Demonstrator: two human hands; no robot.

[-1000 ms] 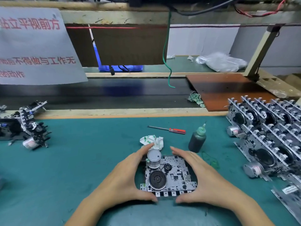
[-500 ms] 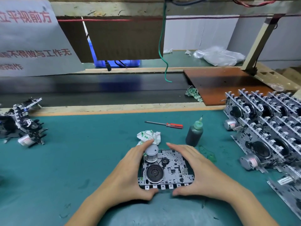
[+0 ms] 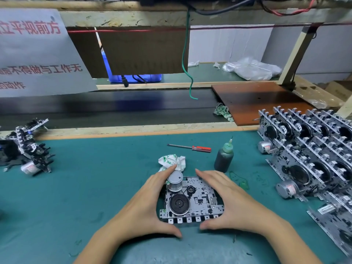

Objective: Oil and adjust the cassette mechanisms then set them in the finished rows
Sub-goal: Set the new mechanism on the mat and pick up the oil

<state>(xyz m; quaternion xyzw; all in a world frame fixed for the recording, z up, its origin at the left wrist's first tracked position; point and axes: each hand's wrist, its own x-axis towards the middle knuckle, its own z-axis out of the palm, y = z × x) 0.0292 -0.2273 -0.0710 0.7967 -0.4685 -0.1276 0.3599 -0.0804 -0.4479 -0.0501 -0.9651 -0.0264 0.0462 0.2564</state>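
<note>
Nearest to the camera, the two hands frame one cassette mechanism (image 3: 192, 201) that lies flat on the green bench (image 3: 95, 178), in the middle of its near part. The left hand (image 3: 146, 204) holds the left edge: its thumb lies along the near edge, and its fingers (image 3: 169, 169) are kept together and curve up to the silver motor (image 3: 175, 181) at the far-left corner of the mechanism. The right hand (image 3: 228, 202) holds the right edge in the same way, thumb at the near edge, fingers together along the far-right side.

Just behind the mechanism lies a crumpled white cloth (image 3: 172, 161), close to the left fingertips. To the right of it stands a dark oil bottle (image 3: 224, 159) with a green nozzle, upright. A little farther lies a screwdriver (image 3: 190, 148) with a red handle.

On the right side of the bench the finished mechanisms (image 3: 312, 149) stand in tight rows, leaning on each other. At the far left is a small pile of other mechanisms (image 3: 28, 147).

Behind the bench runs a dark conveyor belt (image 3: 114, 109), with a brown board (image 3: 257, 101) to its right and a grey sign (image 3: 38, 54) with red characters hanging at the upper left.
</note>
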